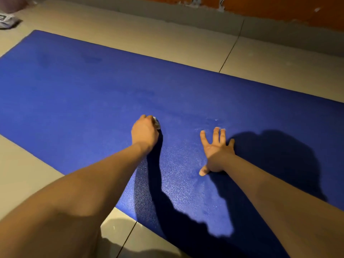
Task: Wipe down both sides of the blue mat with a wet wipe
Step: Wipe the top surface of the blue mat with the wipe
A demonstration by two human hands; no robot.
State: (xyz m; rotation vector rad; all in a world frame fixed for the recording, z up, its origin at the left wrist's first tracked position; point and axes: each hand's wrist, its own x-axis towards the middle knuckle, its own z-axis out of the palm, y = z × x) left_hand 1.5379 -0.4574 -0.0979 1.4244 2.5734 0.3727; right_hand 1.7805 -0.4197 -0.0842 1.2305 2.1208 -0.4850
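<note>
The blue mat (93, 90) lies flat on the tiled floor and runs diagonally from far left to near right. My left hand (144, 131) is near the mat's middle, fingers curled round a small bunched white wet wipe (157, 123) pressed to the surface; only a bit of the wipe shows past the knuckles. My right hand (216, 149) lies flat on the mat just to the right, fingers spread. The mat between the hands has a pale, damp sheen.
Beige floor tiles (167, 34) surround the mat. A white packet with dark print (7, 20) lies on the floor at the far left corner. A grey skirting and reddish wall (260, 8) run along the back. My shadow covers the mat's right part.
</note>
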